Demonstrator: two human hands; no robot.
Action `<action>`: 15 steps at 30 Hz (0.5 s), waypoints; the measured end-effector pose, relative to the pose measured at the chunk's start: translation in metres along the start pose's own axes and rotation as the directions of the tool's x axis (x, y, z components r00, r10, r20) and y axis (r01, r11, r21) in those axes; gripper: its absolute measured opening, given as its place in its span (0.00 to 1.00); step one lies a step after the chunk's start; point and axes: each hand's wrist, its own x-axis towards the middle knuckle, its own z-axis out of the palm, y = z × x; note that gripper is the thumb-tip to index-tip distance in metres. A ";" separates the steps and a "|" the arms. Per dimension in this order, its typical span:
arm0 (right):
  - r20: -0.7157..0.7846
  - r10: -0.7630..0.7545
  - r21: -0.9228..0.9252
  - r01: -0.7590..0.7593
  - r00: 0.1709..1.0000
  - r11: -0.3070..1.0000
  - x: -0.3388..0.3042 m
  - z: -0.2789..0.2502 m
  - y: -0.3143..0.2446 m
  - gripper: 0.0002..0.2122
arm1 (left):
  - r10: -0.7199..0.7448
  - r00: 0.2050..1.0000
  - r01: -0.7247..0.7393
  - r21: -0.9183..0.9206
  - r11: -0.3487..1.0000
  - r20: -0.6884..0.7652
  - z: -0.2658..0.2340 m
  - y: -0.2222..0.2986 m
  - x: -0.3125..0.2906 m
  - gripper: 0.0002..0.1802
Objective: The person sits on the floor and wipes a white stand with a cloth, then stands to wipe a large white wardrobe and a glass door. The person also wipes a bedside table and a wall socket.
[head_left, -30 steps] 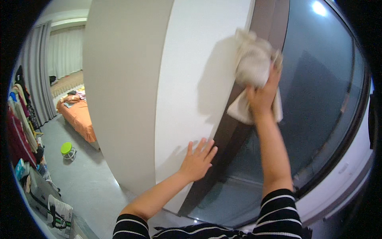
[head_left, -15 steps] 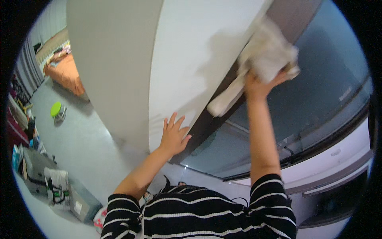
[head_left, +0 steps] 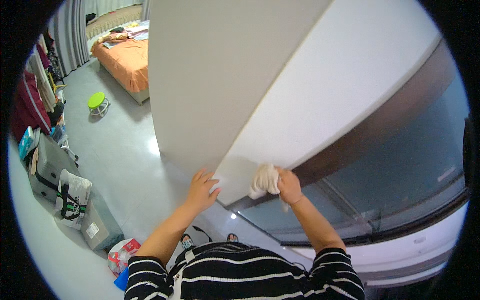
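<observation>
Bunched in my right hand (head_left: pixel 290 187) is a cream-white cloth (head_left: pixel 265 181), with its folds against the lower part of the white panel (head_left: pixel 320 90). My right fingers are closed round it, and a loose end hangs below. The dark brown frame (head_left: pixel 345 142) of a glass pane (head_left: pixel 400 145) runs just beside that hand. My left hand (head_left: pixel 202 191) lies with its fingers apart at the lower corner edge where the white panel meets the grey-white side face (head_left: pixel 200 75). Nothing is in my left hand.
A stool with a green seat (head_left: pixel 97 100) stands on the grey floor (head_left: pixel 110 145), near a bed with an orange cover (head_left: pixel 127 62). Along the left are hanging clothes (head_left: pixel 35 105), a grey suitcase (head_left: pixel 55 155), a white bag (head_left: pixel 75 192) and a grey box (head_left: pixel 100 225).
My right hand has come down with the cloth, from high on the brown frame to the panel's lower end. The view has turned left, showing more of the bed and floor.
</observation>
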 end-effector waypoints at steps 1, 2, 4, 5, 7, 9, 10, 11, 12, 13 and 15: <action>0.113 0.276 0.242 -0.296 0.955 0.924 0.049 -0.036 -0.037 0.19 | -0.037 0.999 0.037 0.012 0.999 -0.014 -0.008 -0.012 -0.008 0.14; -0.162 0.144 0.156 -0.119 0.976 0.981 0.083 -0.069 -0.047 0.21 | -0.057 0.998 0.057 0.007 0.998 -0.020 -0.014 -0.018 -0.010 0.14; -0.527 -0.245 -0.196 0.165 0.813 0.967 0.168 -0.152 -0.060 0.22 | -0.084 0.996 0.084 -0.008 0.996 -0.017 -0.036 -0.021 -0.011 0.14; -0.584 -0.415 -0.358 0.238 0.698 0.903 0.211 -0.206 -0.072 0.22 | -0.101 0.995 0.100 -0.017 0.995 -0.016 -0.045 -0.024 -0.013 0.15; -0.484 -0.846 -0.865 0.021 0.224 0.501 0.277 -0.288 -0.109 0.10 | -0.109 0.992 0.109 -0.011 0.994 -0.062 -0.057 -0.037 -0.022 0.15; -0.509 -0.834 -0.858 -0.040 0.216 0.513 0.315 -0.309 -0.131 0.04 | -0.127 0.989 0.127 0.001 0.992 -0.076 -0.063 -0.050 -0.029 0.15; -0.502 -0.769 -0.841 -0.016 0.396 0.541 0.325 -0.298 -0.128 0.06 | -0.147 0.986 0.149 0.018 0.989 -0.077 -0.067 -0.054 -0.032 0.14; -0.473 -0.678 -0.820 0.000 0.563 0.572 0.337 -0.276 -0.116 0.08 | -0.168 0.983 0.171 0.034 0.985 -0.078 -0.071 -0.059 -0.036 0.14; -0.515 -0.583 -0.772 -0.045 0.629 0.633 0.346 -0.240 -0.114 0.10 | -0.178 0.981 0.181 0.038 0.983 -0.073 -0.074 -0.064 -0.040 0.14; -0.548 -0.480 -0.721 -0.096 0.685 0.686 0.349 -0.192 -0.115 0.12 | -0.187 0.980 0.190 0.041 0.981 -0.070 -0.077 -0.071 -0.043 0.14; -0.093 -0.144 -0.509 0.078 0.985 0.857 0.323 -0.114 -0.145 0.15 | -0.215 0.974 0.219 0.050 0.974 -0.070 -0.081 -0.084 -0.044 0.14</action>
